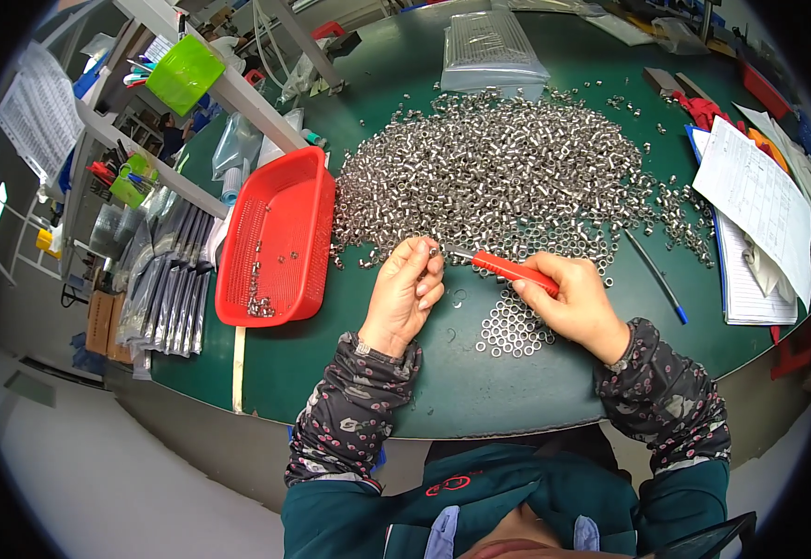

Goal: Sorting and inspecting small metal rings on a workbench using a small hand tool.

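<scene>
Above the near part of the table, my left hand (405,288) is closed, pinching a small metal ring (434,250) between thumb and fingertips. My right hand (576,301) wraps round a red-handled hand tool (508,269). Its thin metal tip points left at the ring; whether the two touch is too small to tell. Beyond both hands spreads a large heap of short metal rings (499,168). A smaller flat patch of rings (517,328) lies below the tool, beside my right hand. Thin curled shavings (459,296) rest on the green table (480,401).
A red perforated basket (320,224) with a few rings inside stands left of the heap. To the right lie a pen (657,279), papers (755,205) and a blue-edged clipboard (724,279). Clear plastic bags (491,51) are at the back; wrapped packs (168,298) stand left.
</scene>
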`<state>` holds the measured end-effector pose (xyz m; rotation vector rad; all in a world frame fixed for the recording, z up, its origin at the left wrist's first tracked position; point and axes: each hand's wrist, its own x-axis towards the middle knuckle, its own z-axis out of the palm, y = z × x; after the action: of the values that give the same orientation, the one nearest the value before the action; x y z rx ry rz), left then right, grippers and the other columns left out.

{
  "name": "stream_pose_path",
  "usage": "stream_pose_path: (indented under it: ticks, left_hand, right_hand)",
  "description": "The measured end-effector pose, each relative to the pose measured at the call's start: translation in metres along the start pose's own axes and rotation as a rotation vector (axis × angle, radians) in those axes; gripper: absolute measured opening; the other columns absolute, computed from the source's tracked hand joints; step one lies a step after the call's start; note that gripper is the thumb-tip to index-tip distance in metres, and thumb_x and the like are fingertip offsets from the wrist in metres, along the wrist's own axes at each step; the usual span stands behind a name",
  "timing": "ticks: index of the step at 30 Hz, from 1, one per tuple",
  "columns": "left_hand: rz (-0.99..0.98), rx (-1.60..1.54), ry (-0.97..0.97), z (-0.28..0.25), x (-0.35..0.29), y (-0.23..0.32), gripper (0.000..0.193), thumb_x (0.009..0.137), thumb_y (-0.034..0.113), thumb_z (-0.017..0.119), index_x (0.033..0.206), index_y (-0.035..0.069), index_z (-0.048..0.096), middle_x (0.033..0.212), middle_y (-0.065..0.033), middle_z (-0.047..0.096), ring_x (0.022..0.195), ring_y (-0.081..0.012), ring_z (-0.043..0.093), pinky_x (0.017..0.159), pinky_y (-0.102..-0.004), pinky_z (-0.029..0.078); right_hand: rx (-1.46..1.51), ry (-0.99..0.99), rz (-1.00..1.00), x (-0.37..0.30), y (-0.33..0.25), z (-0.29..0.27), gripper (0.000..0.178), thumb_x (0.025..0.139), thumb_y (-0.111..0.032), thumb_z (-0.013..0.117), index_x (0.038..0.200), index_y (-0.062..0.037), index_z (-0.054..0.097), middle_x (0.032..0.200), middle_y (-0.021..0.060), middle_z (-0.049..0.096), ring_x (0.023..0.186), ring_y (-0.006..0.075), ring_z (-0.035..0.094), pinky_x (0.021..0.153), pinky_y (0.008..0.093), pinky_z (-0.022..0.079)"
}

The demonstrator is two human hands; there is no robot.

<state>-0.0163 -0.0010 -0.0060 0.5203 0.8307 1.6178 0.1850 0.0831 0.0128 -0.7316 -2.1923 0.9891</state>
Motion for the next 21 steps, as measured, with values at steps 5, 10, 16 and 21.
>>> stream_pose_path:
  ticks: [5, 10, 16, 21]
  left_hand:
    - [-0.014, 0.001, 0.017, 0.0041, -0.0013, 0.0003, 0.015, 0.088, 0.019, 0.042, 0.089, 0.006, 0.050, 0.068, -0.0018, 0.046, 0.047, -0.0044, 0.032, 0.036, -0.0157, 0.025]
    - [-0.010, 0.042, 0.039, 0.0057, -0.0015, 0.0003, 0.016, 0.088, 0.020, 0.042, 0.088, 0.006, 0.050, 0.066, -0.0016, 0.047, 0.046, -0.0041, 0.031, 0.036, -0.0153, 0.025]
    - [-0.004, 0.037, -0.004, 0.0029, -0.0016, -0.0006, 0.016, 0.088, 0.019, 0.042, 0.089, 0.005, 0.051, 0.066, -0.0017, 0.047, 0.046, -0.0036, 0.031, 0.036, -0.0143, 0.024]
    - [-0.019, 0.035, 0.042, 0.0090, -0.0029, 0.0025, 0.018, 0.088, 0.018, 0.043, 0.091, 0.003, 0.051, 0.067, -0.0019, 0.048, 0.045, -0.0034, 0.030, 0.035, -0.0145, 0.024]
  right_hand:
    - [-0.013, -0.049, -0.006, -0.0006, -0.0008, -0.0008, 0.019, 0.072, -0.024, 0.059, 0.075, -0.0045, 0.059, 0.057, 0.0109, 0.055, 0.051, 0.0247, 0.056, 0.046, 0.0324, 0.042]
    - [-0.046, -0.034, -0.071, -0.0006, -0.0003, 0.0005, 0.019, 0.072, -0.024, 0.059, 0.072, -0.0043, 0.057, 0.058, 0.0097, 0.055, 0.052, 0.0256, 0.056, 0.047, 0.0342, 0.042]
    - [-0.063, -0.051, -0.076, -0.0010, -0.0002, 0.0008, 0.019, 0.072, -0.023, 0.058, 0.073, -0.0046, 0.057, 0.059, 0.0097, 0.055, 0.052, 0.0259, 0.055, 0.047, 0.0345, 0.042]
    - [-0.060, -0.056, -0.054, -0.0001, -0.0007, -0.0008, 0.019, 0.072, -0.024, 0.058, 0.072, -0.0048, 0.058, 0.058, 0.0094, 0.055, 0.051, 0.0260, 0.055, 0.047, 0.0345, 0.042]
